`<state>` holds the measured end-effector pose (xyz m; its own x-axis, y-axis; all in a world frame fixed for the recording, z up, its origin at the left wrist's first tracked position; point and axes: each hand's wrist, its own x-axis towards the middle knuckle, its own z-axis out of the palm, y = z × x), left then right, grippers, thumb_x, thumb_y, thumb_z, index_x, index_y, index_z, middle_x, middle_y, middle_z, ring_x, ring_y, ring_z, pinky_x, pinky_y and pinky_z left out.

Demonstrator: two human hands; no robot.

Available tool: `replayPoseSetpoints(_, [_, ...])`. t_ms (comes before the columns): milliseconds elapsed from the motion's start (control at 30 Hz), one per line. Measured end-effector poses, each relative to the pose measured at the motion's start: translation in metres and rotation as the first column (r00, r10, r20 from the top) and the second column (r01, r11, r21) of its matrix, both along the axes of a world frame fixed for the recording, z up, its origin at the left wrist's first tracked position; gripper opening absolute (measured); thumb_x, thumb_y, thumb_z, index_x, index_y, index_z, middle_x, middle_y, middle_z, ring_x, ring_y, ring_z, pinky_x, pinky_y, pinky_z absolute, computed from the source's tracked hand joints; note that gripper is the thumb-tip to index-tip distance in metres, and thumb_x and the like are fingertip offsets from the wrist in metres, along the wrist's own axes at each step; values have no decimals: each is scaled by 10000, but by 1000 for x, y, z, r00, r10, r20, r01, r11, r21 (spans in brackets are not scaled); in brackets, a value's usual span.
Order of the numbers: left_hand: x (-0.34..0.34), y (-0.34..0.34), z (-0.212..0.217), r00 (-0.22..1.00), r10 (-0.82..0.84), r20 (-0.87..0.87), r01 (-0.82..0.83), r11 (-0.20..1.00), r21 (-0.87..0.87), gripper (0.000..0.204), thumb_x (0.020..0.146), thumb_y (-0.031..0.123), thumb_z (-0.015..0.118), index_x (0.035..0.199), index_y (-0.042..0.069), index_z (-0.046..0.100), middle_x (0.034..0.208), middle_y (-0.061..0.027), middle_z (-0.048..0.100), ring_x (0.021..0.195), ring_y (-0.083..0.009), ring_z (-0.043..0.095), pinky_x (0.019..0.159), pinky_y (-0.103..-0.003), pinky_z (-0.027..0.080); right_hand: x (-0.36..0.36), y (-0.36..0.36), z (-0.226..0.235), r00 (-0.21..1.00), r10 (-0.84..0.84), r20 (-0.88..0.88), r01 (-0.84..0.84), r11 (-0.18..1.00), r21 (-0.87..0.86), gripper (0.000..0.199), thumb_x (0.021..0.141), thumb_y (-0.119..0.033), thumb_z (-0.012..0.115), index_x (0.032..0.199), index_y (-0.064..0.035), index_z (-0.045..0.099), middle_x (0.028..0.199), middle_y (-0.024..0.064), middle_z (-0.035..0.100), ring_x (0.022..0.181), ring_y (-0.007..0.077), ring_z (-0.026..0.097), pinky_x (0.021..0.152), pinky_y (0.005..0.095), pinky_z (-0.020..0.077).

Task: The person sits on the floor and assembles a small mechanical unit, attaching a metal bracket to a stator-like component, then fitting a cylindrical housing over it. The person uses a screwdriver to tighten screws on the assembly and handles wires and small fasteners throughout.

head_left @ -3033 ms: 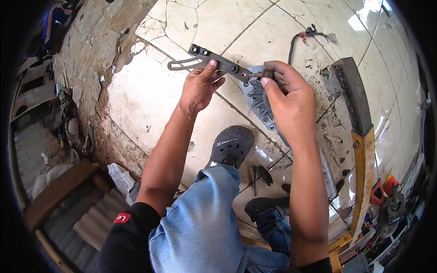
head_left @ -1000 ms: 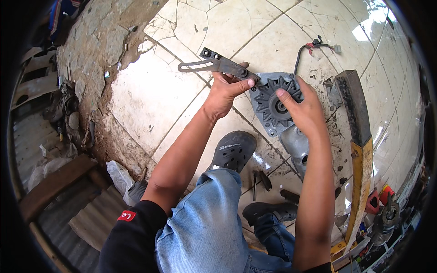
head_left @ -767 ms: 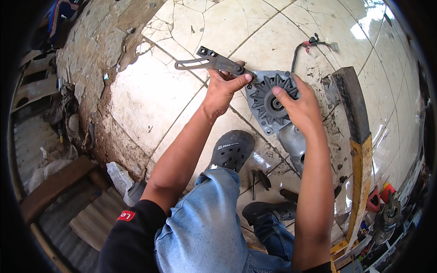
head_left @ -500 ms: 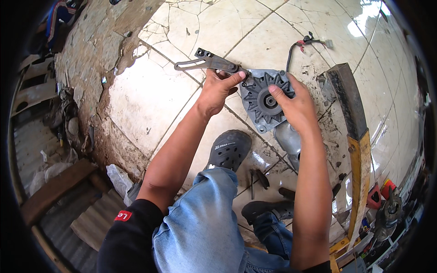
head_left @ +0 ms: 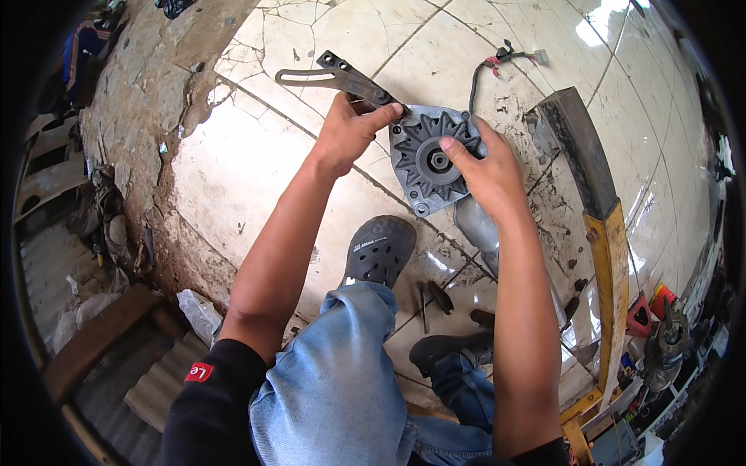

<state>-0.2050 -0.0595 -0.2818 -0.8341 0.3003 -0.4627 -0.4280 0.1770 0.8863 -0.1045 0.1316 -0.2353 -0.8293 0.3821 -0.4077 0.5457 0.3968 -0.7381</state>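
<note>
Evidently steadied, alternator (head_left: 439,161) sits between both hands, fan (head_left: 407,161) facing up. Right hand (head_left: 494,172) grips alternator's right edge, thumb across fan, likely for control. Left hand (head_left: 345,138) pinches slotted bracket (head_left: 348,80) at alternator's upper-left corner, seemingly so parts line up. Wiring lead (head_left: 473,85) beyond alternator.

black left sleeve (head_left: 221,404): red patch (head_left: 199,372), white letters | dark grey shoe (head_left: 382,252): small pale lettering (head_left: 367,244) across its upper
</note>
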Motion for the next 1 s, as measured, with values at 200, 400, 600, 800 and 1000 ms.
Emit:
replayPoseSetpoints(200, [-9, -4, -12, 970, -78, 232, 36, 983, 181, 531, 836, 336, 791, 1190, 45, 521, 1112, -57, 657, 1087, -185, 572, 937, -406, 432, 6, 7, -11, 999, -51, -9, 50, 992, -119, 741, 811, -404, 775, 1341, 45, 513, 1280, 247, 570, 1165, 333, 588, 988, 403, 459])
replayPoseSetpoints(400, [-8, -1, -12, 990, -57, 127, 33, 983, 183, 455, 849, 270, 780, 1156, 43, 533, 989, -27, 680, 979, -131, 577, 844, -328, 424, 9, 24, -9, 983, -148, 106, 176, 923, -343, 723, 908, -431, 673, 1403, 43, 443, 1340, 209, 551, 1215, 279, 539, 1001, 368, 434])
replayPoseSetpoints(600, [-4, 2, -12, 992, 2, 124, -30, 972, 231, 542, 845, 162, 778, 1237, -19, 451, 1061, -103, 655, 987, -165, 618, 883, -321, 471, 7, 33, -15, 991, -63, 117, 95, 951, -296, 523, 935, -137, 614, 1380, 93, 461, 1318, 216, 577, 1176, 240, 573, 986, 331, 445])
replayPoseSetpoints(800, [-4, 2, -4, 991, -129, 35, 112, 946, 303, 622, 883, 94, 726, 1358, -47, 350, 1135, -174, 648, 1108, -244, 612, 1017, -370, 443, 24, 22, -23, 995, -95, 22, 97, 951, -294, 515, 874, -58, 655, 1352, 70, 511, 1236, 220, 633, 1110, 246, 625, 962, 331, 463])
replayPoseSetpoints(1000, [-12, 3, 2, 978, -209, -28, 208, 932, 297, 719, 836, 87, 766, 1387, -52, 327, 1141, -179, 633, 1110, -246, 602, 988, -378, 461, 60, -12, -63, 945, -267, -190, 218, 945, -242, 562, 847, -51, 692, 1369, 18, 493, 1211, 221, 559, 1091, 311, 602, 962, 373, 470])
